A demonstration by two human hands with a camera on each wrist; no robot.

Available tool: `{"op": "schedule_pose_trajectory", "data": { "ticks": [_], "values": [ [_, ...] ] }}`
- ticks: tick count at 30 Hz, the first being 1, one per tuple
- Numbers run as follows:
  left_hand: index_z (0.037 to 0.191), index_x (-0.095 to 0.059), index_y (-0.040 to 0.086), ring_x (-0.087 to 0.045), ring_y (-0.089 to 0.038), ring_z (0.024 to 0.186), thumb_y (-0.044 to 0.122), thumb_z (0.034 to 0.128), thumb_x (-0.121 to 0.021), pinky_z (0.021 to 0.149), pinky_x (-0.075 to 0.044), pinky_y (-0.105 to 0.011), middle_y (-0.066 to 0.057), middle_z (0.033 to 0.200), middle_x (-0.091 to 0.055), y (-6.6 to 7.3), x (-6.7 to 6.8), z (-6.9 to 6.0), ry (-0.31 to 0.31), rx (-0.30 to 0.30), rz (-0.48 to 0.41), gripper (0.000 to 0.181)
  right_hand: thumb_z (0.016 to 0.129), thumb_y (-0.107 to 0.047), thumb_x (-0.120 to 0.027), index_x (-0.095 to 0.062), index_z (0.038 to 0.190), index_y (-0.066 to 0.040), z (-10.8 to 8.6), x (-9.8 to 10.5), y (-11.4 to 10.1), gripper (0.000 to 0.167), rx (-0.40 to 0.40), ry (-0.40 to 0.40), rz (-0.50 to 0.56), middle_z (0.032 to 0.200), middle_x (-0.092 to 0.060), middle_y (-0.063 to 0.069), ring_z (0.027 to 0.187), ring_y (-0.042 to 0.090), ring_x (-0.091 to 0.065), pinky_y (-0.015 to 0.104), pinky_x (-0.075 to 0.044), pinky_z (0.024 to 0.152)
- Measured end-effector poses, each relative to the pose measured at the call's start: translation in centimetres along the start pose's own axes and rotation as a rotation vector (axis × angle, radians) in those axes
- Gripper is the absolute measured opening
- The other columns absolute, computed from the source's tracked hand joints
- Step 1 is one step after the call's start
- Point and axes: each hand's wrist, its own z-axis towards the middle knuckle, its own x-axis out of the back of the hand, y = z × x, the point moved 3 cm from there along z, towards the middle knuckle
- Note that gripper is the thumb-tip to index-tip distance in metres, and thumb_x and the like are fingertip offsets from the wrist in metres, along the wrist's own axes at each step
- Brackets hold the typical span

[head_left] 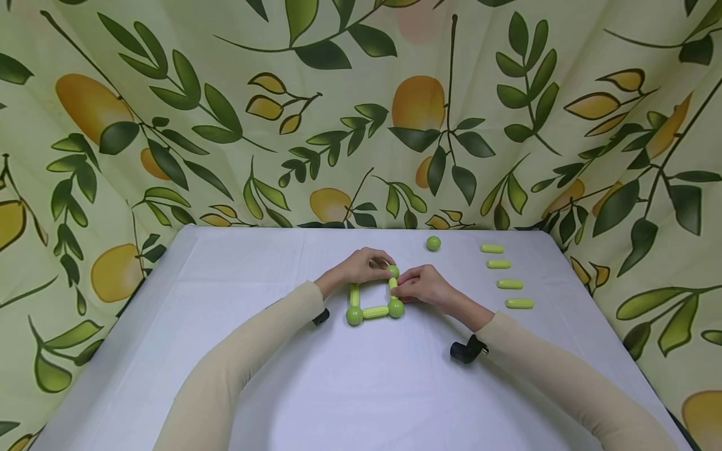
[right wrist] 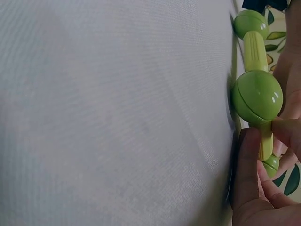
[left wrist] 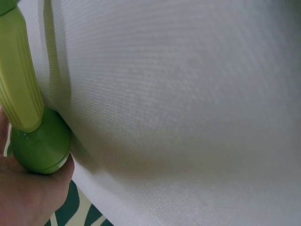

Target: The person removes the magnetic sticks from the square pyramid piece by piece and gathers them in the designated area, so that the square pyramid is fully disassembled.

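Observation:
Green balls and lighter green rods form a joined frame, with one rod [head_left: 375, 312] along its near side. Its near left ball [head_left: 354, 315] and near right ball [head_left: 396, 308] rest on the table. My left hand [head_left: 363, 265] reaches over the far side and pinches the far right ball [head_left: 393, 271]; it hides the far left corner. From the right, my right hand [head_left: 427, 287] pinches the right-side rod [right wrist: 266, 141] between thumb and fingers. In the left wrist view, a green ball [left wrist: 42, 141] with a ribbed rod [left wrist: 19, 70] attached touches the left hand.
A loose green ball [head_left: 433, 243] lies near the table's far edge. Several loose rods [head_left: 510, 284] are lined up in a column on the right. The white tabletop [head_left: 361, 388] is backed by a leaf-and-fruit patterned curtain [head_left: 338, 125]. Black wrist cameras [head_left: 467, 351] hang below both wrists.

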Motion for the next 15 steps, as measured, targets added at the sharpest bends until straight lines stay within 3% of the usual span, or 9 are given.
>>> {"op": "schedule_pose_trajectory", "data": {
  "ticks": [6,15],
  "values": [
    [0.121,-0.07,0.008,-0.065,-0.021,0.106,0.018,0.0954,-0.075,0.094,-0.049,-0.029,-0.008,0.111,-0.07,-0.32,0.18,0.05,0.041,-0.018,0.0,0.028,0.082,-0.007,-0.085,-0.069,0.102,0.003,-0.24,-0.05,-0.25,0.028,0.071,-0.006,-0.096,0.078,-0.069,0.004,0.07,0.012,-0.063,0.023,-0.05,0.064],
    [0.122,-0.071,0.008,-0.064,-0.021,0.106,0.018,0.0946,-0.076,0.094,-0.049,-0.029,-0.007,0.111,-0.07,-0.55,0.1,0.24,0.032,-0.011,-0.017,0.029,0.087,-0.002,-0.077,-0.067,0.107,0.009,-0.75,0.47,-0.44,0.024,0.186,-0.117,-0.04,0.085,-0.067,0.009,0.074,0.014,-0.062,0.024,-0.052,0.066]
  ]
}}
